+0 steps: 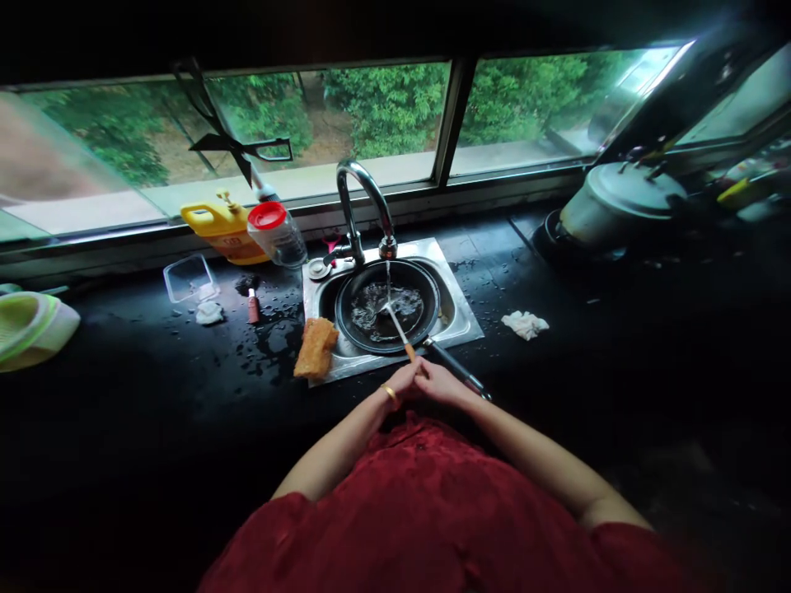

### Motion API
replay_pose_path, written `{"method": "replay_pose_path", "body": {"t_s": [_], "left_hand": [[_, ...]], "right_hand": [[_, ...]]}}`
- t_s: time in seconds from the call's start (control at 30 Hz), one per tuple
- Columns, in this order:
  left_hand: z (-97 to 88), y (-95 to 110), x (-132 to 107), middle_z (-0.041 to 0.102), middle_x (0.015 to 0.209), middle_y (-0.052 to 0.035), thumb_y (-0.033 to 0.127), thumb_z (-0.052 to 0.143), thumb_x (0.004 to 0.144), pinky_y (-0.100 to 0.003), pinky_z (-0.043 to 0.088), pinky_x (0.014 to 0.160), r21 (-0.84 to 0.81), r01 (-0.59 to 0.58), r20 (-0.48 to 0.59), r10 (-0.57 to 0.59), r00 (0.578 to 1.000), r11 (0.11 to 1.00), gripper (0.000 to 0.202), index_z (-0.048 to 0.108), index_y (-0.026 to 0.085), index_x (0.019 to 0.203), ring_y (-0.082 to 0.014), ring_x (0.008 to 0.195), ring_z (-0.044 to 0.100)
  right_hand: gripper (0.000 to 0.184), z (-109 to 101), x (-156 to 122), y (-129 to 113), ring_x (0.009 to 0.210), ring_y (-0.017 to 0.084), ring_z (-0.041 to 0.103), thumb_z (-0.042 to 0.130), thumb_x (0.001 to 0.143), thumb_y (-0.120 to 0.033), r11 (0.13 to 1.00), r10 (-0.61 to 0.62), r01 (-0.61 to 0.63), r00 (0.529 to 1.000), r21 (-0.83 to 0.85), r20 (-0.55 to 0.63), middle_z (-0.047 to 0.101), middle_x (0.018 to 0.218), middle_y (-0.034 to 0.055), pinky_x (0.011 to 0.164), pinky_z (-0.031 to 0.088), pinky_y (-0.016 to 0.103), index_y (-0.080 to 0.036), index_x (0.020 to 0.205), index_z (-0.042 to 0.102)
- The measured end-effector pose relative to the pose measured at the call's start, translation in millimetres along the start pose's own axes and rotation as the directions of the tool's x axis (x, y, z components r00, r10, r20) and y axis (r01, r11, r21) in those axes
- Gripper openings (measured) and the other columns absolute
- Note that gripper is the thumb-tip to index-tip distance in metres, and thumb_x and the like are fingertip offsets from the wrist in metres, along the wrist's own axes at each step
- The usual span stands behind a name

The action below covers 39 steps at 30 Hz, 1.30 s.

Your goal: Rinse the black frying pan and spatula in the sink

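Observation:
A black frying pan (387,309) sits in the small steel sink (461,317) under the running tap (364,206). Its handle (456,369) juts toward me on the right. Both hands meet at the sink's front edge. My left hand (403,382), with a gold bangle at the wrist, and my right hand (442,383) are closed together around the wooden end of a thin utensil (399,328). Its pale tip reaches into the wet pan beneath the stream of water.
An orange sponge (315,347) lies on the sink's left rim. On the dark wet counter stand a yellow jug (223,231), a red-lidded jar (276,234), a clear tub (187,277) and a crumpled white cloth (525,324). A pot (609,206) stands at the right.

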State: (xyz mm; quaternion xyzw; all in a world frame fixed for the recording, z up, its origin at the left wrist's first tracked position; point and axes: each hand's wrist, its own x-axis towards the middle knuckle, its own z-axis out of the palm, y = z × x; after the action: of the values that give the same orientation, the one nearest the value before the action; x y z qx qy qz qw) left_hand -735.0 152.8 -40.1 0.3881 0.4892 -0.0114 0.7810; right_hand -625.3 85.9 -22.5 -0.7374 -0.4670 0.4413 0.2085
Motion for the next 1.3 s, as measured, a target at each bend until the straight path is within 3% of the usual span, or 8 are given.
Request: {"method": "replay_pose_path", "body": {"t_s": [0.13, 0.3, 0.4, 0.5, 0.6, 0.73, 1.03, 1.3], "left_hand": [[3.4, -6, 5, 0.054, 0.062, 0.0014, 0.034, 0.047, 0.086, -0.026, 0.047, 0.056, -0.350, 0.000, -0.038, -0.014, 0.999, 0.937, 0.017, 0.046, 0.017, 0.085, -0.0111, 0.051, 0.055], [-50.7, 0, -21, 0.041, 0.052, 0.0088, 0.032, 0.043, 0.088, -0.015, 0.033, 0.039, -0.137, -0.071, -0.258, 0.034, 0.966, 0.988, 0.013, 0.036, 0.021, 0.088, -0.0056, 0.036, 0.040], [-74.0, 7, -30, 0.035, 0.050, 0.0109, 0.029, 0.043, 0.087, -0.012, 0.027, 0.037, 0.034, -0.053, -0.264, 0.060, 0.963, 0.998, 0.013, 0.032, 0.022, 0.084, -0.0037, 0.033, 0.034], [-78.2, 14, -34, 0.038, 0.052, 0.0099, 0.030, 0.040, 0.088, -0.013, 0.030, 0.037, 0.139, -0.028, -0.268, 0.065, 0.961, 0.990, 0.011, 0.033, 0.021, 0.085, -0.0036, 0.034, 0.036], [-71.5, 14, -40, 0.039, 0.053, 0.0091, 0.031, 0.039, 0.087, -0.015, 0.031, 0.037, 0.283, -0.005, -0.277, 0.087, 0.957, 0.959, 0.011, 0.035, 0.021, 0.089, -0.0049, 0.034, 0.037], [-68.2, 2, -52, 0.038, 0.052, 0.0087, 0.031, 0.041, 0.084, -0.019, 0.030, 0.037, 0.546, 0.020, -0.265, 0.150, 0.953, 0.838, 0.015, 0.041, 0.021, 0.096, -0.0072, 0.032, 0.037], [-97.6, -7, -51, 0.064, 0.098, -0.0114, 0.031, 0.046, 0.081, -0.032, 0.045, 0.081, 0.899, 0.090, -0.256, 0.346, 0.903, 0.429, 0.028, 0.057, 0.017, 0.103, -0.0241, 0.094, 0.061], [-109.6, -3, -34, 0.063, 0.078, -0.0106, 0.023, 0.066, 0.067, -0.041, 0.040, 0.089, 0.745, -0.040, -0.395, 0.489, 0.778, 0.666, 0.025, 0.060, 0.021, 0.091, -0.0307, 0.093, 0.060]], "right_hand": [[0.037, -25, -3, 31, 0.107, 0.023, 0.053, 0.053, 0.080, -0.031, 0.989, 0.048, -0.043, 0.998, 0.142, -0.036, 0.059, 0.114, 0.0096, 0.087, 0.040, 0.029, -0.020, 0.115, 0.054], [0.031, -62, 9, 91, 0.073, 0.022, 0.062, 0.057, 0.076, -0.038, 0.885, 0.219, -0.301, 0.942, 0.354, 0.254, 0.064, 0.079, 0.0118, 0.060, 0.047, 0.031, -0.013, 0.095, 0.054], [0.034, -51, 25, 99, 0.054, 0.018, 0.059, 0.054, 0.075, -0.045, 0.786, 0.151, -0.409, 0.854, 0.464, 0.499, 0.061, 0.068, 0.0084, 0.045, 0.044, 0.028, -0.013, 0.087, 0.053], [0.033, -24, 34, 89, 0.043, 0.008, 0.047, 0.054, 0.073, -0.041, 0.689, 0.035, -0.417, 0.836, 0.593, 0.547, 0.055, 0.064, 0.0000, 0.039, 0.035, 0.019, -0.015, 0.093, 0.050], [0.035, -6, 32, 76, 0.037, 0.003, 0.033, 0.059, 0.066, -0.034, 0.614, -0.023, -0.395, 0.857, 0.684, 0.515, 0.043, 0.056, -0.0085, 0.037, 0.027, 0.015, -0.019, 0.093, 0.044], [0.039, -19, 19, 61, 0.037, 0.004, 0.034, 0.060, 0.059, -0.031, 0.600, -0.003, -0.370, 0.886, 0.709, 0.464, 0.042, 0.054, -0.0096, 0.035, 0.028, 0.016, -0.020, 0.091, 0.043], [0.030, -76, -18, 22, 0.034, 0.010, 0.043, 0.056, 0.058, -0.027, 0.864, 0.214, -0.245, 0.970, 0.441, 0.119, 0.046, 0.046, -0.0079, 0.031, 0.030, 0.020, -0.020, 0.082, 0.039], [0.025, -85, -35, 30, 0.034, 0.011, 0.045, 0.053, 0.062, -0.023, 0.971, 0.224, -0.195, 0.946, 0.141, -0.235, 0.043, 0.047, -0.0087, 0.034, 0.032, 0.022, -0.022, 0.082, 0.039]]}}
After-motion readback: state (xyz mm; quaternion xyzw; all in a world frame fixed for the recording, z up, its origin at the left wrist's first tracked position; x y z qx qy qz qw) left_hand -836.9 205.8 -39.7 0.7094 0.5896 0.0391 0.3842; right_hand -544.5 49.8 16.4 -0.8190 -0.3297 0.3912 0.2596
